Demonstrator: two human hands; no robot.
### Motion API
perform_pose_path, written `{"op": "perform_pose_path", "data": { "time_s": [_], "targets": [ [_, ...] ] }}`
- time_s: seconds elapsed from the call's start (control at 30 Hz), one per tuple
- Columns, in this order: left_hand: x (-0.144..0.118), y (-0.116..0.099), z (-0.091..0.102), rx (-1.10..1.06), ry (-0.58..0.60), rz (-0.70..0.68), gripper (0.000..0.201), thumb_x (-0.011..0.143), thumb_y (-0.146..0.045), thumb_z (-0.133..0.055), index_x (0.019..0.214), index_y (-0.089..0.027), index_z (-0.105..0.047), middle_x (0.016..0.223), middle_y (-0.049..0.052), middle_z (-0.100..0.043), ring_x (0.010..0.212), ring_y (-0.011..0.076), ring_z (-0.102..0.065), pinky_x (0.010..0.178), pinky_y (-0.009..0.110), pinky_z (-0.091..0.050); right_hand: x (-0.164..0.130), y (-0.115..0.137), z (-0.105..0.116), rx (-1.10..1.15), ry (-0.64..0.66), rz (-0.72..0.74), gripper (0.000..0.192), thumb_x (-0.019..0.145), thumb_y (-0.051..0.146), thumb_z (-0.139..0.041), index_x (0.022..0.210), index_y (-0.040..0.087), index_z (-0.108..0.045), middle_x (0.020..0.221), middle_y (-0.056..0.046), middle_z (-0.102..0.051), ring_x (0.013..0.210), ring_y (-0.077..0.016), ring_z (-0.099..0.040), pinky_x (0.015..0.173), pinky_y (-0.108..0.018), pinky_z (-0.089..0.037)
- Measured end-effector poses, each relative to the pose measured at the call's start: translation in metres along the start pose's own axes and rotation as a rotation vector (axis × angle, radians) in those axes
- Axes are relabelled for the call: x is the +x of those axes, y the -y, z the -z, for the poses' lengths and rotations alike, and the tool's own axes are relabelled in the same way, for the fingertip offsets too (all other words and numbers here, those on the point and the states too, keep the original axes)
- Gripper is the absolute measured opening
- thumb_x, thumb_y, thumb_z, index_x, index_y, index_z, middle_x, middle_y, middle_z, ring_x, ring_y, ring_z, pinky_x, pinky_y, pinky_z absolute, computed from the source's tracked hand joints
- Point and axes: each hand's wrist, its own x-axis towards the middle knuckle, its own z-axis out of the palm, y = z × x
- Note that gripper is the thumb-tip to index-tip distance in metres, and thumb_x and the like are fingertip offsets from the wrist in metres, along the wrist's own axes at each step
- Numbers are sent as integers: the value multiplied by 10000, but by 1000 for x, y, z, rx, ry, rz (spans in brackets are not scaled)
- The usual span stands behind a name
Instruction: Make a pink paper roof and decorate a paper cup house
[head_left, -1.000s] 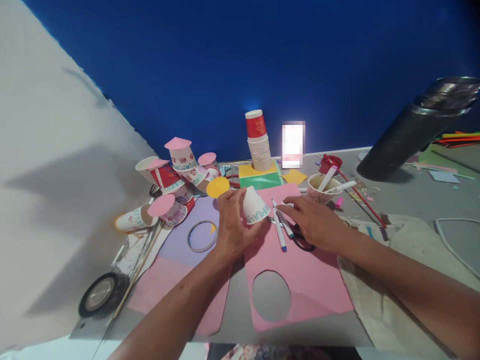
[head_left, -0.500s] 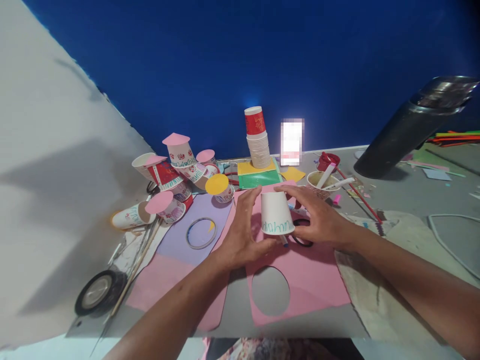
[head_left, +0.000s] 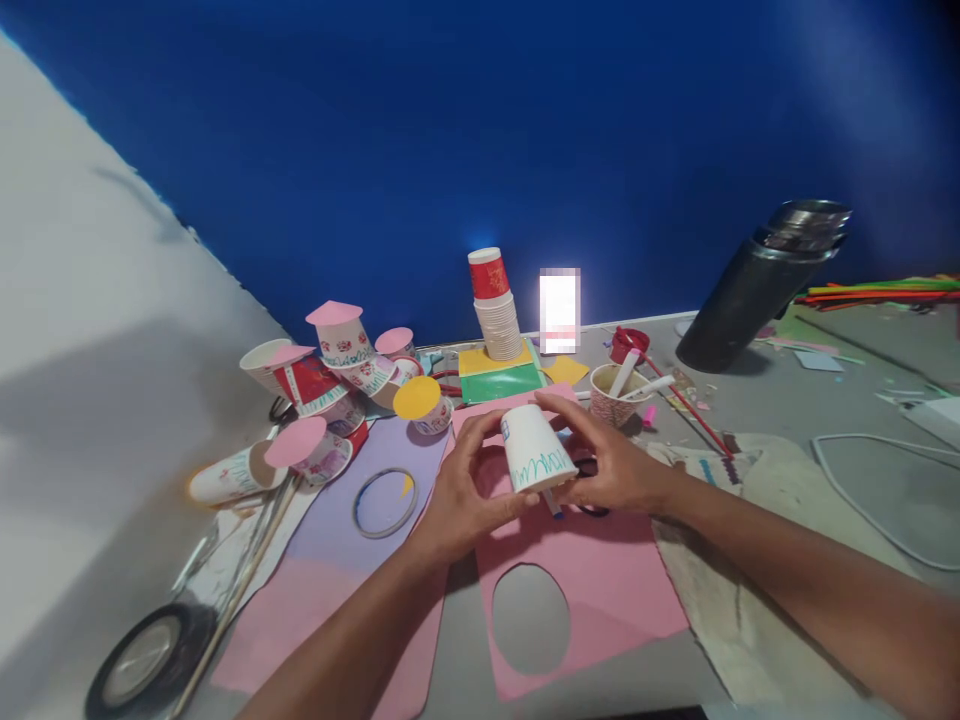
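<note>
Held between my two hands is a white paper cup [head_left: 536,445], upside down and tilted, with green wavy lines near its wide rim and a small blue mark on its side. My left hand [head_left: 472,480] grips it from the left, thumb at the rim. From the right, my right hand [head_left: 611,460] curves around it, fingers near the narrow base and thumb by the rim. Under the cup lies a pen with a blue tip [head_left: 553,505]. A black scissors-like handle [head_left: 596,508] is partly hidden by my right hand. Pink paper [head_left: 607,590] with a round hole lies beneath.
Decorated paper cups with pink tops [head_left: 335,335] cluster at left, near a yellow-topped cup [head_left: 418,400]. A cup stack [head_left: 496,320] stands behind. At right are a cup of markers [head_left: 619,400], a black flask [head_left: 742,300] and a cloth [head_left: 757,520]. A tape ring [head_left: 358,515] lies left.
The cup has been turned and tilted in my hands, so a blue mark shows on its left side. The whole view has shifted a little.
</note>
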Motion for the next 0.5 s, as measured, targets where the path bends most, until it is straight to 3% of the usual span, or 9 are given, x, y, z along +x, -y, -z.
{"op": "perform_pose_path", "data": {
  "time_s": [0.13, 0.23, 0.37, 0.5],
  "targets": [
    [-4, 2, 1, 343, 17, -178, 792, 775, -305, -899, 1484, -342, -549, 1347, 99, -574, 1292, 341, -590, 1105, 560, -552, -1, -2, 4, -274, 59, 198, 1077, 759, 321, -925, 1671, 311, -353, 1695, -178, -426, 1535, -396, -448, 1190, -581, -487],
    [-6, 4, 0, 401, 27, -210, 849, 795, -340, -894, 1542, -357, -491, 1356, 104, -549, 1305, 345, -572, 1117, 576, -541, 0, 1, 7, -295, 99, 221, 967, 784, 280, -880, 1636, 314, -424, 1617, -157, -522, 1480, -364, -513, 1170, -553, -513],
    [-4, 4, 1, 261, 35, -118, 1009, 759, -384, -934, 1611, -374, -394, 1571, 122, -463, 1448, 384, -500, 1186, 596, -489, 1, 8, 10, -108, 66, 25, 951, 726, 286, -918, 1578, 340, -500, 1592, -120, -541, 1358, -337, -599, 1048, -502, -588],
    [0, 1, 3, 13, 76, -1, 867, 795, -374, -911, 1553, -360, -491, 1598, 108, -476, 1500, 377, -476, 1187, 559, -499, 3, 6, 12, 75, 75, -11, 957, 696, 368, -966, 1548, 336, -532, 1582, -124, -558, 1388, -366, -582, 1084, -537, -539]
  ]
}}
